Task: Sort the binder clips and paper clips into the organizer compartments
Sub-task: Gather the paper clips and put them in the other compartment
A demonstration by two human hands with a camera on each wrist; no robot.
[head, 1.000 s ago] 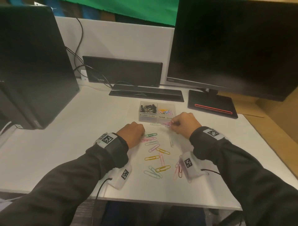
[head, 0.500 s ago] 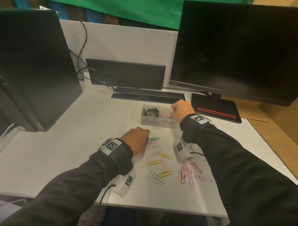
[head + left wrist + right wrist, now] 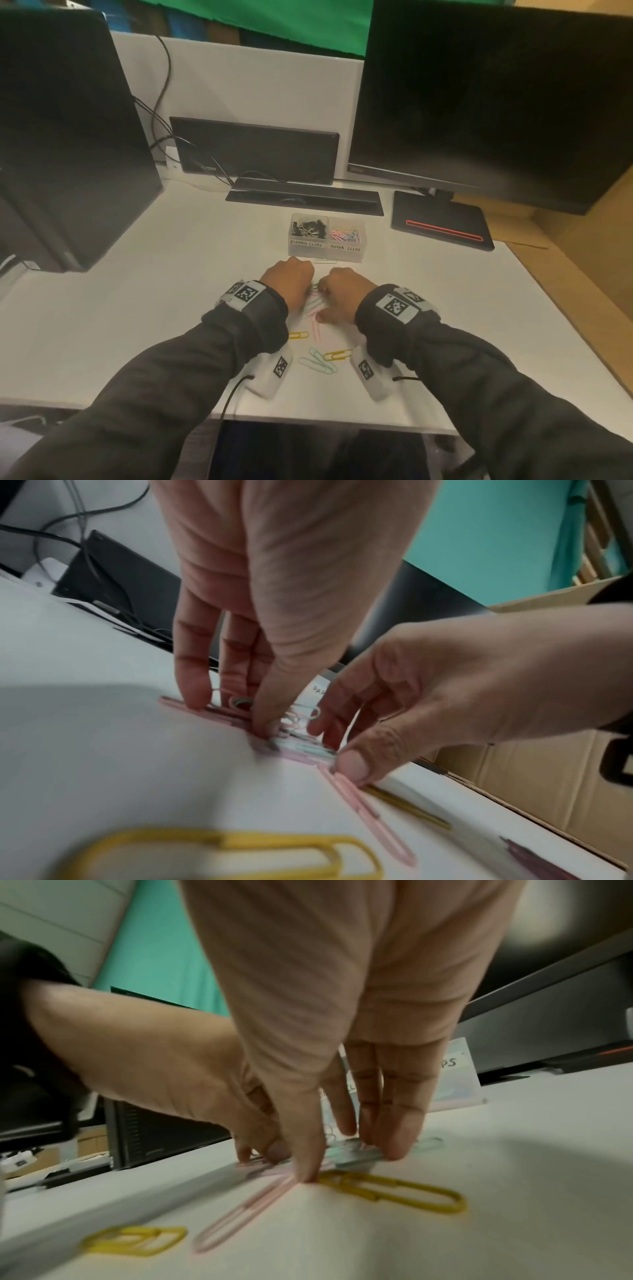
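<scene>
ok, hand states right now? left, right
Left hand: open, fingertips pressing paper clips on the desk.
Right hand: open, fingertips pressing the same clips.

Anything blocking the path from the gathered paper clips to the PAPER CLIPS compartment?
Nothing visible. Both hands, left hand and right hand, touch the paper clips; bare desk and one loose clip lie before the open-topped PAPER CLIPS compartment.

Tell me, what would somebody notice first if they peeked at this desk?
Probably the two hands, left hand and right hand, close together mid-desk, fingers pressing a bunch of colourful paper clips. Just behind them sits a clear organizer, black binder clips in its left compartment. Dark monitors loom behind.
</scene>
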